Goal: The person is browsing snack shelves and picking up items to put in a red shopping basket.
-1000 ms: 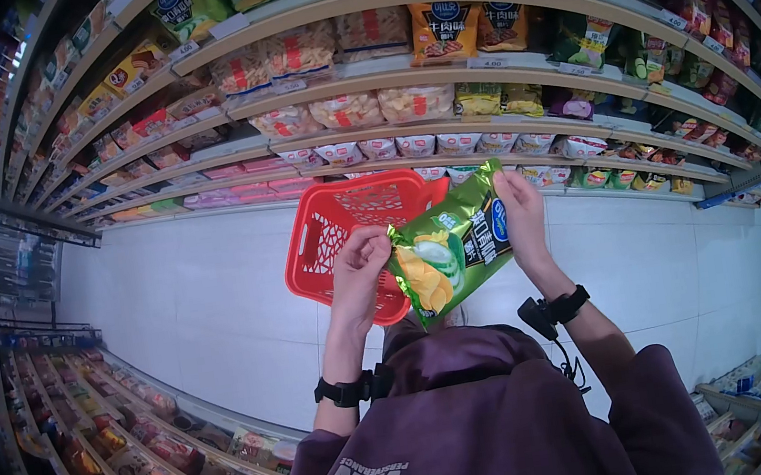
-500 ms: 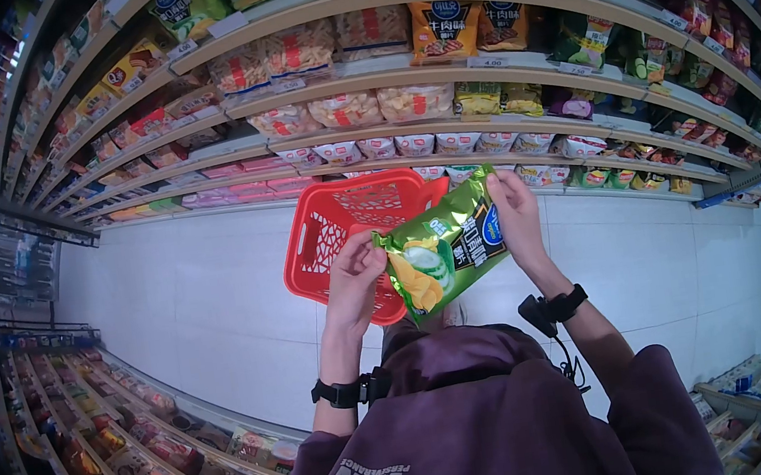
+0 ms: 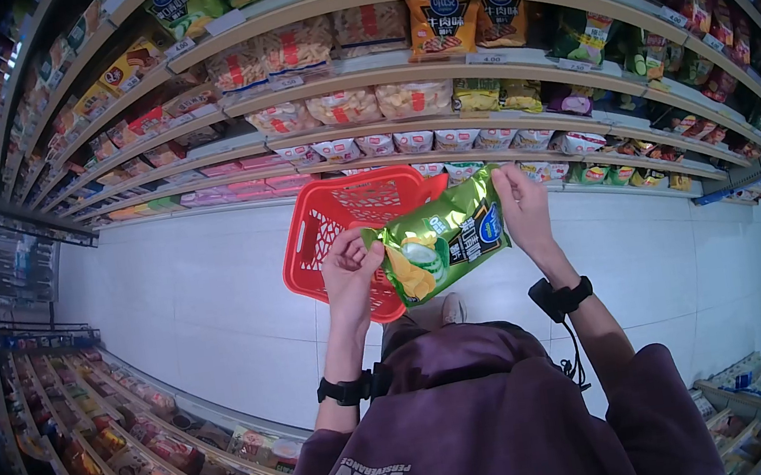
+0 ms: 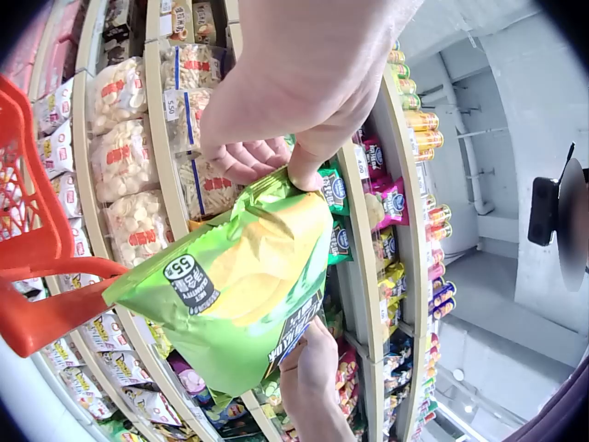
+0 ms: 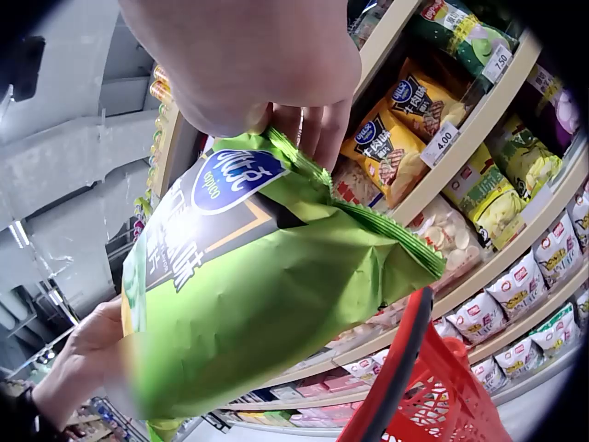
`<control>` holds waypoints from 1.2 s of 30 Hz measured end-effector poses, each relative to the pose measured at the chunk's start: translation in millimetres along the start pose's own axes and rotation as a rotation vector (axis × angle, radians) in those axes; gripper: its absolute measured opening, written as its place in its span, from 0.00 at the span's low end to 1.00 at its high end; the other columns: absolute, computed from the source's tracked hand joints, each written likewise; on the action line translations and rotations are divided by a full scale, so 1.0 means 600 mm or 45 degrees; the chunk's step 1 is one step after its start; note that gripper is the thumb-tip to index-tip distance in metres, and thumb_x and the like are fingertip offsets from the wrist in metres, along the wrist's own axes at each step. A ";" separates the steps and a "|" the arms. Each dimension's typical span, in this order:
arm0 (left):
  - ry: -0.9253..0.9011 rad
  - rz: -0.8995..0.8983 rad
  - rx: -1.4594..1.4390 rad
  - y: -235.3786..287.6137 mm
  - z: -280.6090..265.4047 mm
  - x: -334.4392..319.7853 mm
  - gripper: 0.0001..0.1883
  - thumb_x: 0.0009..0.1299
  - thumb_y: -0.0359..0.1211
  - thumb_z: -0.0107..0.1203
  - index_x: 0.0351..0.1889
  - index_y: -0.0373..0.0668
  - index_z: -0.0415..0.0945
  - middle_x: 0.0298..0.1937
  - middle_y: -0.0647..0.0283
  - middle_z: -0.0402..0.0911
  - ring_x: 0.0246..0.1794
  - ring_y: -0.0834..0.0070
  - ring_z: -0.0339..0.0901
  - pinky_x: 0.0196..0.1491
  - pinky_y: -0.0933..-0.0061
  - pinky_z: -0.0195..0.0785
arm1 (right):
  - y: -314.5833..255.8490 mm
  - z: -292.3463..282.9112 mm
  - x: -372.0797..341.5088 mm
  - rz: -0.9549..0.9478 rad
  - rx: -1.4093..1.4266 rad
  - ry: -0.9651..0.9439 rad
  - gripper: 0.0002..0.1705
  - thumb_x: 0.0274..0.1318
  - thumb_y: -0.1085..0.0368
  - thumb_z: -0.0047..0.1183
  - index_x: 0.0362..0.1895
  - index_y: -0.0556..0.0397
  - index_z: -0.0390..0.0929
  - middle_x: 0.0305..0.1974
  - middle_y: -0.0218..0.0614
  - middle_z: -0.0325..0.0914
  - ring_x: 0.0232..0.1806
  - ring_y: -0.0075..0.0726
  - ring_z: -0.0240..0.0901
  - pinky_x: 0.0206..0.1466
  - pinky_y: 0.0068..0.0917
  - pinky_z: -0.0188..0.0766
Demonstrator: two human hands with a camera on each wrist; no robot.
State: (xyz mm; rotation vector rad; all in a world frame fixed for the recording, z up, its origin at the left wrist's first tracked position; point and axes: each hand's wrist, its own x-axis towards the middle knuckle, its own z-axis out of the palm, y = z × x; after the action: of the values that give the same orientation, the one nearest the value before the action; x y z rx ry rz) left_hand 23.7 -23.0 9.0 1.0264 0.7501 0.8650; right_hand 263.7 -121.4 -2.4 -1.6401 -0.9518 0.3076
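- Bag of chips (image 3: pixel 443 241), green and glossy, hangs at the centre of the head frame between two hands, printed front upward.
- Left hand (image 3: pixel 346 269): thumb and fingers pinch the bag's near end, left of centre. Hold judged sound, being on the edge rather than the body.
- Right hand (image 3: pixel 524 209): fingers drawn narrow on the opposite end, right of centre. In the right wrist view some fingers pass behind the crimped seam (image 5: pixel 405 241); thumb placement not clear there.
- Step in hand, in my judgement: a two-handed hold for viewing the front. Done well, it calls for light, even pressure at both ends and no outward pull that might strain the seams.
- Body of the bag looks puffed; squeezing the middle would likely crush the contents.
- Red basket (image 3: pixel 363 181) shows left of and behind the bag. Its handle (image 5: pixel 382 378) appears close to the bag, lower right wrist view; contact not established. Any turn of the bag should clear it.
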 end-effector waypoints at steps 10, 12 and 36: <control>0.282 0.159 -0.114 0.005 0.004 0.010 0.06 0.67 0.25 0.59 0.37 0.40 0.72 0.31 0.72 0.73 0.33 0.89 0.68 0.40 0.85 0.62 | 0.000 0.022 0.008 -0.016 0.232 0.127 0.15 0.67 0.62 0.46 0.30 0.61 0.73 0.18 0.25 0.66 0.22 0.14 0.58 0.23 0.22 0.58; 0.302 0.165 -0.132 0.005 0.005 0.009 0.05 0.68 0.25 0.57 0.37 0.41 0.71 0.32 0.73 0.73 0.33 0.89 0.68 0.41 0.85 0.61 | 0.000 0.023 0.007 0.020 0.241 0.073 0.15 0.68 0.62 0.45 0.31 0.60 0.73 0.20 0.23 0.66 0.24 0.13 0.57 0.24 0.19 0.56; 0.409 0.555 0.322 -0.009 -0.003 -0.011 0.08 0.75 0.35 0.49 0.35 0.43 0.70 0.27 0.75 0.66 0.26 0.91 0.57 0.30 0.85 0.51 | -0.010 0.042 -0.018 0.131 0.355 0.113 0.15 0.68 0.61 0.46 0.34 0.61 0.74 0.21 0.25 0.66 0.24 0.14 0.58 0.27 0.19 0.57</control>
State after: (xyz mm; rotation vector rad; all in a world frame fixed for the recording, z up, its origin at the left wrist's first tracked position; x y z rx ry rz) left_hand 20.7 -29.5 4.1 1.3208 0.9397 1.3576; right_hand 237.7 -111.7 -7.6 -1.4359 -0.7239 0.4147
